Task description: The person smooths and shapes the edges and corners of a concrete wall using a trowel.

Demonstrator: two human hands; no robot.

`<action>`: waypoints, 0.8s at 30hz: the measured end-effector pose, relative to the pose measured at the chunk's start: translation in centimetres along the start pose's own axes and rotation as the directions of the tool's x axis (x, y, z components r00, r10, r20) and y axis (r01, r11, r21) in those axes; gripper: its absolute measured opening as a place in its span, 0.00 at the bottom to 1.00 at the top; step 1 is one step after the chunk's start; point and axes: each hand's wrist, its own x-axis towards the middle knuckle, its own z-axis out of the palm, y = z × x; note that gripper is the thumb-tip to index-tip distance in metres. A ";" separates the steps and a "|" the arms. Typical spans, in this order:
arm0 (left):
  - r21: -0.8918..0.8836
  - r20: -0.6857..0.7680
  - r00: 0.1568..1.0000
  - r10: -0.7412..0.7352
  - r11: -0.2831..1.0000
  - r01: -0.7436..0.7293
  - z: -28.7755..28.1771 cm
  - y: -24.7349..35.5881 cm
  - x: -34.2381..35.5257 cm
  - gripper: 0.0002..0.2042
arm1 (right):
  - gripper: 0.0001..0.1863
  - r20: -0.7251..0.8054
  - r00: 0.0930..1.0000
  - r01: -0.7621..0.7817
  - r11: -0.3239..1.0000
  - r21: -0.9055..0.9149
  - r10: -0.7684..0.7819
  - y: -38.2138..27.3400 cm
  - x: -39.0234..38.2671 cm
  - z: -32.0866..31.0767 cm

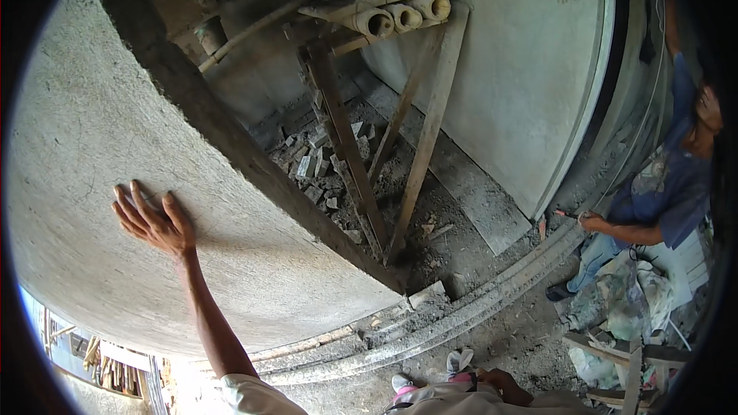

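Note:
My left hand point(157, 223) lies flat with fingers spread against a rough, grey plastered wall point(254, 269). Nothing is held in it. The wall's dark, unplastered edge point(231, 134) runs beside an opening, to the right of the hand. Low in the view, close to my waist, is my right hand point(500, 384); its fingers are too dark and small to make out, and whether it holds anything is not visible.
Through the opening stands a wooden trestle point(419, 138) bearing bamboo poles point(396, 19), with rubble point(315, 161) below. At right, a co-worker in a blue shirt point(665, 184) holds a thin red-tipped object point(565, 213). Filled sacks point(626, 296) and a wooden frame point(634, 365) stand nearer me.

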 end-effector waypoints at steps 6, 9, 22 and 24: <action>-0.052 -0.012 1.000 -0.013 0.999 0.013 0.9 0.7 0.3 0.30 | 0.26 0.041 0.983 0.172 0.980 0.098 -0.176 -0.6 -0.7 -1.7; -0.060 -0.015 0.999 -0.032 0.998 0.031 1.1 0.2 0.0 0.31 | 0.27 0.120 0.969 0.175 0.945 0.275 -0.214 -1.0 -1.6 -2.0; -0.049 0.003 0.999 -0.051 0.998 0.051 0.3 0.1 -0.3 0.33 | 0.33 0.122 0.954 0.192 0.870 0.455 -0.274 -3.8 -6.8 -2.9; -0.050 0.009 0.999 -0.048 0.998 0.048 0.2 0.0 -0.3 0.33 | 0.34 0.093 0.962 0.193 0.879 0.437 -0.257 -3.6 -7.1 -2.3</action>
